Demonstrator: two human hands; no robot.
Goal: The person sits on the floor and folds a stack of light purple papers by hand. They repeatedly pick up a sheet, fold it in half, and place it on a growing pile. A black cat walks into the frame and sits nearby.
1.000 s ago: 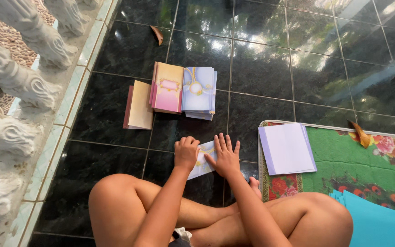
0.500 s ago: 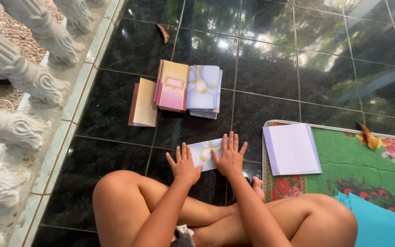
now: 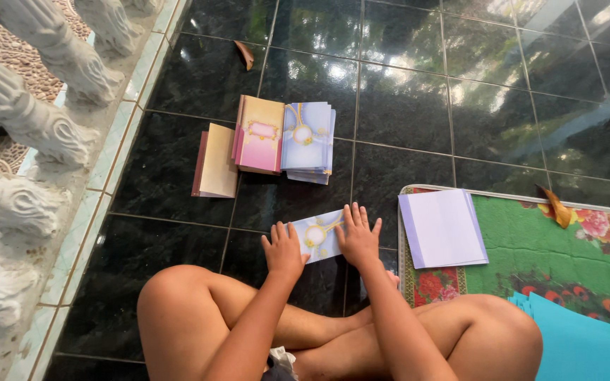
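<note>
I sit cross-legged on a black tiled floor. A pale blue card with a gold ornament (image 3: 317, 235) lies on the tiles in front of my legs. My left hand (image 3: 284, 251) rests flat on its left edge, fingers spread. Pressed flat on the card's right part is my right hand (image 3: 358, 236), fingers apart. Neither hand grips the card.
Further ahead lie a blue card stack (image 3: 307, 140), a pink stack (image 3: 259, 134) and a cream folded card (image 3: 215, 161). A stack of lilac sheets (image 3: 443, 227) lies on a green floral mat (image 3: 573, 254). Turquoise sheets (image 3: 580, 339) sit by my right knee. White balusters (image 3: 29, 127) line the left.
The blue card has been flattened and shifted up and right under my hands. My left hand went from curled on it to flat with spread fingers.
</note>
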